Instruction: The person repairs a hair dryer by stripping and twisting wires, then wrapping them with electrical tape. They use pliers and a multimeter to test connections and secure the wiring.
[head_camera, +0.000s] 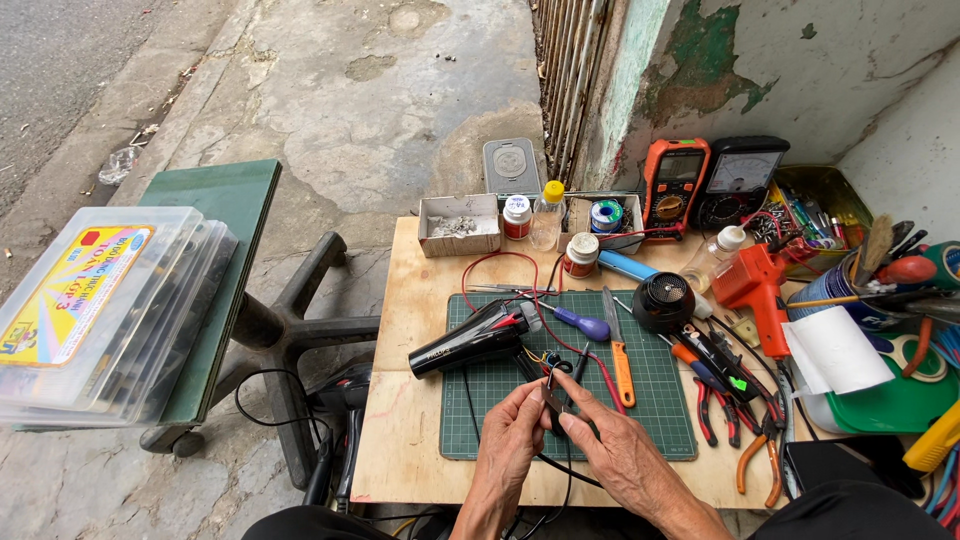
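Low in the middle of the frame, two bare hands meet over a green cutting mat (660, 420) on a small wooden table (400, 420). The left hand (505, 440) and the right hand (615, 450) come close, fingertips nearly touching, and both are pinched shut on the same small thing: a bit of thin wire (553, 392) and some tiny dark part at its end. I cannot tell just what that little part is, it is too small. The wire runs up and away from the hands toward the black hair dryer (470, 340), which lies on its side just above them on the mat. The dryer's long body points toward the left and a little down, with its handle end nearer the hands. Both hands sit about the same way from it, but the left hand is a bit closer to the dryer's body. A red wire (480, 262) loops up from the same spot toward the top of the table. To the right of the dryer lie a purple-handled screwdriver (583, 324) and an orange-handled knife (622, 370), both just above the right hand. Farther right are pliers (712, 415) with red grips and an orange glue gun (757, 285). At the top of the table stand two meters (705, 180). At the left edge of the frame is a stack of clear plastic boxes (95, 310).
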